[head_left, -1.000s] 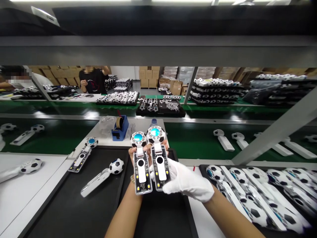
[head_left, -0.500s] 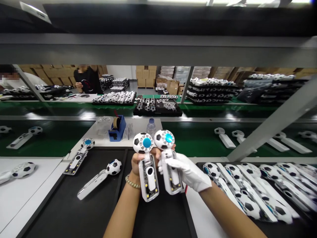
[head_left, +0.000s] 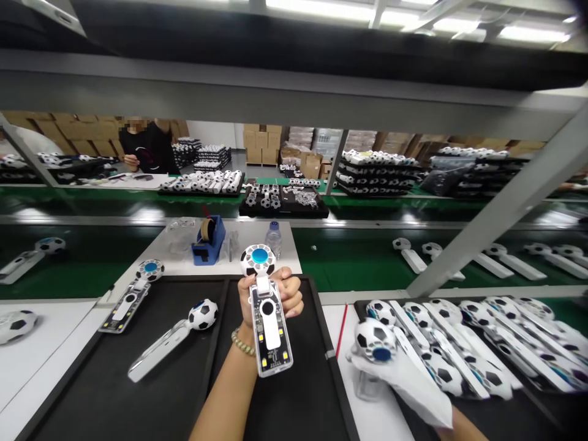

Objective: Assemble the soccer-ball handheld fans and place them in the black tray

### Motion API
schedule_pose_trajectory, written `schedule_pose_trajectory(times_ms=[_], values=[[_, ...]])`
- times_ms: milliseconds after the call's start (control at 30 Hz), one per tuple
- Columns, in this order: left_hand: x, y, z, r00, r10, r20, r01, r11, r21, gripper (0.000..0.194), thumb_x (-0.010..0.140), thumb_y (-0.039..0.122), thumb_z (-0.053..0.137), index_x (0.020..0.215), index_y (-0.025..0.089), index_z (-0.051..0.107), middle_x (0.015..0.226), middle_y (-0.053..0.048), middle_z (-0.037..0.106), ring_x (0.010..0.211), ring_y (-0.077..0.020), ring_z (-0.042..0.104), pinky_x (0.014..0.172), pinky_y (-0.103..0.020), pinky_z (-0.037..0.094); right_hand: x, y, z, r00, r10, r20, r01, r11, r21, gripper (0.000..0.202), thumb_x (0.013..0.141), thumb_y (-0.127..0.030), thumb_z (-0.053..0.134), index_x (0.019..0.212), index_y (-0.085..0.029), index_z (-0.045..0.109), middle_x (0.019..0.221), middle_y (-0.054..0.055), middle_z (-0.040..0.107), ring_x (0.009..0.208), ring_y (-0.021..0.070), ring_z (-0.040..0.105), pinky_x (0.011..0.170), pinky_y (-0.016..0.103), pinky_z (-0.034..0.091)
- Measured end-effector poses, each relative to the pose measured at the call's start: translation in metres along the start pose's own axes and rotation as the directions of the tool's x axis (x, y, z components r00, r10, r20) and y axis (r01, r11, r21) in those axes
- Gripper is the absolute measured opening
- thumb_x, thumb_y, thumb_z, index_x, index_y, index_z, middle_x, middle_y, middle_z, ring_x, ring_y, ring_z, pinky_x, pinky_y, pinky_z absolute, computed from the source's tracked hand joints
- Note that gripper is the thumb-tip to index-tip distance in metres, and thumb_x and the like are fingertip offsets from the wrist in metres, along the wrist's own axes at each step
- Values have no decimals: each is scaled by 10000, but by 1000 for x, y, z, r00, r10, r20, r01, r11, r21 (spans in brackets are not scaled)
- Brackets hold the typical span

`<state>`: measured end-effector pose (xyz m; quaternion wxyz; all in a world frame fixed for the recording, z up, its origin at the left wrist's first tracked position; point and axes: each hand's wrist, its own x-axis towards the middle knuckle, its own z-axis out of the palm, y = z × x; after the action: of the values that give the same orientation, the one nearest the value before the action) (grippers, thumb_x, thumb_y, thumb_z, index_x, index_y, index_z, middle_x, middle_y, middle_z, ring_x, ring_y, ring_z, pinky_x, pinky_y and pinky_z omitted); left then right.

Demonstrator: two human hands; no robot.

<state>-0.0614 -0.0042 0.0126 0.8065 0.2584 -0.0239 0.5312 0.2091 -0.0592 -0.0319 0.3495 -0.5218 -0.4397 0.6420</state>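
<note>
My left hand (head_left: 289,293), bare with a beaded bracelet, is closed on a football-headed device (head_left: 271,327) whose clear handle shows a circuit board and small yellow parts. Its round head has a blue centre. My right hand (head_left: 404,380), in a white glove, grips a second football-headed device (head_left: 375,340) beside the right tray; its handle is mostly hidden and blurred. Two more devices rest in the left black tray: one with its board showing (head_left: 126,306) and a closed white one (head_left: 168,343).
The right tray (head_left: 519,407) holds rows of devices. A red stick (head_left: 342,331) lies between the trays. Behind stand a blue tape dispenser (head_left: 209,242) and a bottle (head_left: 274,239). A slanted grey post (head_left: 496,214) crosses the right side. A person (head_left: 147,150) is across the line.
My right hand has moved right and down with its device, away from the left hand's device and over to the right tray's edge. My left hand still holds its device, and the view has shifted slightly.
</note>
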Motion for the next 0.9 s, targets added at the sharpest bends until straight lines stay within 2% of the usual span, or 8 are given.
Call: schedule_pose_trajectory(times_ms=[33, 133, 167, 300, 433, 500, 700, 900], values=[[0, -1, 1, 1000, 9, -4, -9, 1000, 7, 452, 646, 592, 493, 783, 162, 508, 554, 50, 346, 423, -68, 276, 428, -223, 277, -1, 1, 5, 1000, 24, 18, -24, 999, -27, 206, 679, -365, 704, 730, -175, 645, 742, 64, 635, 724, 214, 576, 777, 392, 424], [1, -3, 4, 1000, 10, -1, -10, 999, 32, 439, 662, 600, 493, 753, 170, 497, 566, 44, 341, 452, -79, 296, 442, -226, 320, -2, 0, 14, 998, -12, 66, -1, 981, 194, 290, 798, -422, 554, 673, -172, 633, 637, 37, 606, 624, 181, 564, 698, 353, 434], [1, -3, 5, 1000, 8, -2, -8, 999, 35, 438, 662, 601, 498, 749, 171, 495, 570, 44, 339, 459, -81, 300, 444, -228, 334, -1, -1, 14, 999, -34, 27, 27, 977, 213, 280, 792, -419, 564, 675, -174, 632, 643, 29, 607, 615, 172, 561, 676, 337, 434], [-1, -2, 8, 1000, -23, -11, 23, 1000, 8, 446, 655, 599, 522, 780, 172, 498, 597, 39, 343, 475, -81, 292, 415, -214, 362, 10, -3, 10, 989, -9, -149, 11, 1000, 16, 212, 701, -329, 701, 658, -143, 609, 691, 37, 633, 659, 167, 575, 655, 304, 440], [-2, 1, 4, 994, -75, 76, 77, 997, -13, 403, 654, 564, 522, 785, 186, 476, 584, 40, 344, 460, -84, 259, 335, -212, 385, 27, -18, 12, 985, -10, -170, 77, 918, 390, 244, 697, -348, 697, 640, -168, 542, 643, -13, 579, 608, 124, 551, 601, 277, 459], [-3, 3, -1, 989, -81, 125, 85, 996, -24, 357, 655, 526, 523, 763, 194, 449, 571, 41, 343, 450, -83, 248, 304, -214, 395, 32, -35, 20, 988, -67, -139, 125, 874, 470, 257, 683, -358, 704, 648, -172, 532, 638, -26, 563, 598, 114, 548, 617, 282, 478], [-4, 8, -17, 979, -68, 193, 86, 993, -85, 325, 643, 477, 526, 771, 215, 383, 571, 46, 349, 449, -89, 264, 292, -227, 435, 31, -88, 55, 978, -203, -51, 208, 918, 339, 260, 696, -354, 686, 625, -150, 541, 557, -17, 546, 561, 117, 539, 607, 283, 478], [-4, 14, -20, 968, -90, 233, 103, 994, -43, 346, 620, 503, 524, 764, 224, 378, 566, 44, 362, 452, -99, 282, 296, -244, 440, 46, -95, 65, 982, -182, 51, 156, 931, 329, 219, 741, -334, 646, 691, -145, 550, 639, 4, 584, 569, 126, 575, 585, 278, 477]])
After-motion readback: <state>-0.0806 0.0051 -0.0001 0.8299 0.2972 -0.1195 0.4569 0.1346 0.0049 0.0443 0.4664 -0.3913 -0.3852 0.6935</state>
